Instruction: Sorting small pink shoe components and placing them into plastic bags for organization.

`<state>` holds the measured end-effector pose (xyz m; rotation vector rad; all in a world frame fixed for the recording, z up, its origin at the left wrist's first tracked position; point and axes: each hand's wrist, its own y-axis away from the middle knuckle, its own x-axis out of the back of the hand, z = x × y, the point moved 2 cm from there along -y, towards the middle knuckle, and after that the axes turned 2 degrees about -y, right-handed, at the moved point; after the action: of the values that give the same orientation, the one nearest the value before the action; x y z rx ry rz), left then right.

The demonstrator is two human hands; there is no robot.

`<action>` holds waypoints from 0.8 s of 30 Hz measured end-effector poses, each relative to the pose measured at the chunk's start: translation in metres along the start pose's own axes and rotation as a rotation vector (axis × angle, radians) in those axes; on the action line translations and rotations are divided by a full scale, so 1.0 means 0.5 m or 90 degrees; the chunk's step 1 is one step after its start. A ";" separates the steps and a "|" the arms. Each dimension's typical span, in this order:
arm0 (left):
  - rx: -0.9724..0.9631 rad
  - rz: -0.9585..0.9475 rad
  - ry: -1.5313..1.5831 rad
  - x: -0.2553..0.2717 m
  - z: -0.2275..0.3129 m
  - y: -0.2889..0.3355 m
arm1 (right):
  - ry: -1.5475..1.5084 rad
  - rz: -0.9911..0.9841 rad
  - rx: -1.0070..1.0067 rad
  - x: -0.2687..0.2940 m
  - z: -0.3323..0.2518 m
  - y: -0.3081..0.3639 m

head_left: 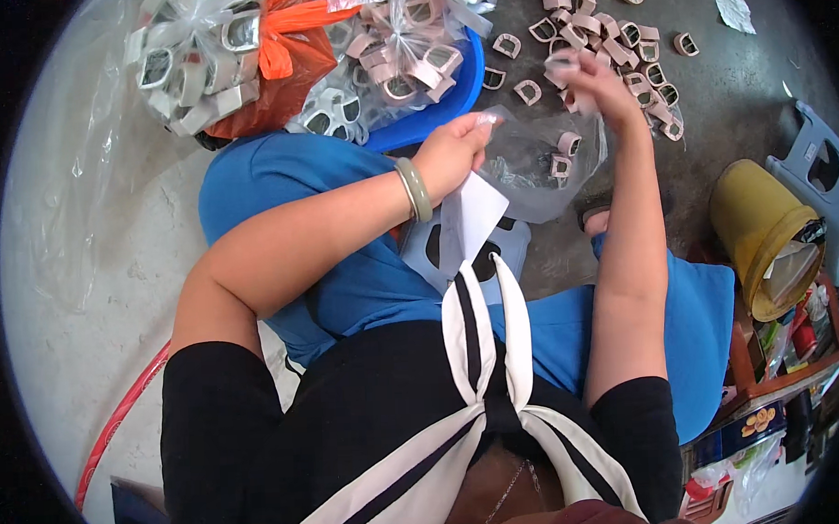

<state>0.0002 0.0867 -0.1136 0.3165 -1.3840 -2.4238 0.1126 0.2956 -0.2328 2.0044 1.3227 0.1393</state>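
Observation:
My left hand [448, 155], with a pale green bangle [415, 190] on its wrist, is closed on the rim of a clear plastic bag [527, 180]. A folded white sheet [474, 212] hangs just below that hand; whether the fingers hold it too is unclear. Inside the bag lie a few pale pink D-shaped pieces [561, 166]. Blurred by motion, my right hand [598, 85] is above the far side of the bag, its fingers around a pale pink D-shaped piece [561, 67]. Beyond it, a loose pile of such pieces [615, 43] covers part of the floor.
At the far left stand a blue basin [468, 75], a knotted clear bag of white pieces [191, 81], an orange bag [288, 82] and a bag of pink pieces [408, 54]. A yellow bucket [736, 205] and a blue-grey stool [818, 156] are at right.

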 end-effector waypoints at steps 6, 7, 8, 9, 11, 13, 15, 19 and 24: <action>-0.035 0.026 0.043 -0.005 -0.013 -0.024 | 0.471 -0.390 -0.105 -0.149 0.044 0.027; -0.029 0.034 0.014 -0.006 -0.014 -0.018 | 0.499 -0.347 -0.072 -0.156 0.055 0.029; -0.024 0.043 -0.015 -0.005 -0.014 -0.015 | 0.500 -0.348 -0.071 -0.145 0.054 0.022; -0.022 0.048 -0.016 -0.001 -0.016 -0.013 | 0.365 -0.350 -0.151 -0.133 0.040 0.016; -0.024 0.024 -0.023 0.002 -0.017 -0.011 | 0.235 -0.281 -0.232 -0.105 0.044 0.001; -0.010 0.003 -0.016 -0.010 -0.014 -0.012 | 0.634 0.038 -0.033 -0.059 0.073 -0.043; 0.006 -0.010 -0.009 -0.018 -0.013 -0.005 | 0.768 0.191 0.138 -0.051 0.093 -0.057; 0.032 -0.054 -0.021 -0.028 -0.009 0.008 | 1.074 0.211 0.294 -0.040 0.116 -0.077; 0.052 -0.065 -0.016 -0.033 -0.019 0.018 | 0.996 0.166 0.315 -0.049 0.110 -0.085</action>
<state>0.0204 0.0814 -0.1101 0.3874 -1.5150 -2.4652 0.0938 0.2564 -0.2926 2.4400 2.0203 1.9741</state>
